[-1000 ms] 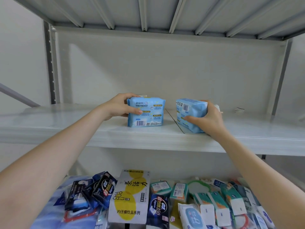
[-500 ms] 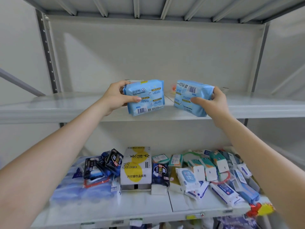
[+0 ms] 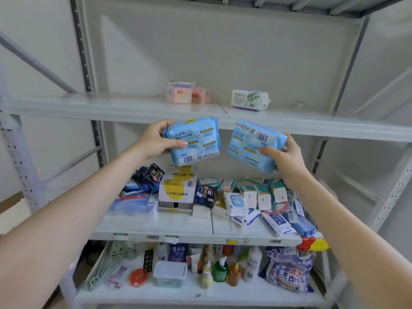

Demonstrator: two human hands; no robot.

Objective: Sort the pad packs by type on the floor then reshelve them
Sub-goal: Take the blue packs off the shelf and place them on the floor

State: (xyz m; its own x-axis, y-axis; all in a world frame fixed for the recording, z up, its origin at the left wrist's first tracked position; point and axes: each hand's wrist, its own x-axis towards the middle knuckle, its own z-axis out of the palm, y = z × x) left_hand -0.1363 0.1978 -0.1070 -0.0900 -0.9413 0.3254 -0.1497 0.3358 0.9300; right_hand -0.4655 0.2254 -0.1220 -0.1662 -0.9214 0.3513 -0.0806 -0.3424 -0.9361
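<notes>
My left hand (image 3: 156, 141) grips a light blue pad pack (image 3: 194, 141) by its left edge, thumb across the front. Beside it my right hand (image 3: 283, 157) holds a second light blue pad pack (image 3: 252, 146), tilted, barcode up. Both packs hang in the air just in front of and below the upper shelf (image 3: 111, 108). On that shelf stand two pink pad packs (image 3: 179, 92) (image 3: 201, 96) and a pale green and white pad pack (image 3: 249, 100).
The middle shelf (image 3: 156, 226) carries a heap of dark blue packs, a white and yellow box (image 3: 177, 188) and teal and white wipe packs. The bottom shelf holds bottles, a plastic tub (image 3: 170, 273) and a detergent bag (image 3: 289, 270). Upright posts flank the rack.
Both hands have lifted the blue packs off the upper shelf and drawn them down and toward me. The view has pulled back, showing more shelves and the pink and green packs behind.
</notes>
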